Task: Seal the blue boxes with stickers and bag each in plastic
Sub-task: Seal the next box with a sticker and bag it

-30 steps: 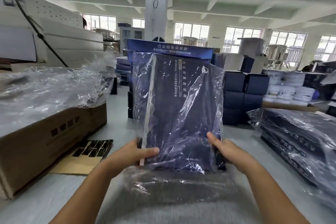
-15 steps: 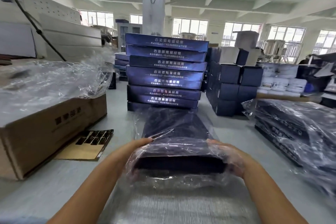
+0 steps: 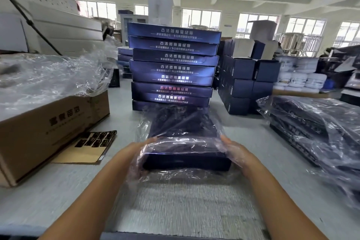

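Bare tabletop (image 3: 124, 122) runs as a lane between the carton (image 3: 48, 132) on the left and the box stack (image 3: 173, 68) ahead. A second lane lies between the stack and the bagged pile (image 3: 311, 128) at right. A sticker sheet (image 3: 91, 148) lies just beside the carton.

Blue box (image 3: 185, 159): dark navy, flat, lying level, a long edge toward the camera; left hand (image 3: 134, 154) and right hand (image 3: 236, 152) grip its short ends.
Plastic bag (image 3: 218, 132): clear, crinkled, loose round that box, with slack film over both hands.
Stack of blue boxes (image 3: 173, 68): flat, slightly askew, white lettering on the front edges, just behind on the tabletop (image 3: 245, 130).
Bagged boxes (image 3: 311, 128): heaped at right under crumpled film.
Sticker sheet (image 3: 93, 141): tan backing, dark stickers, flat at left.
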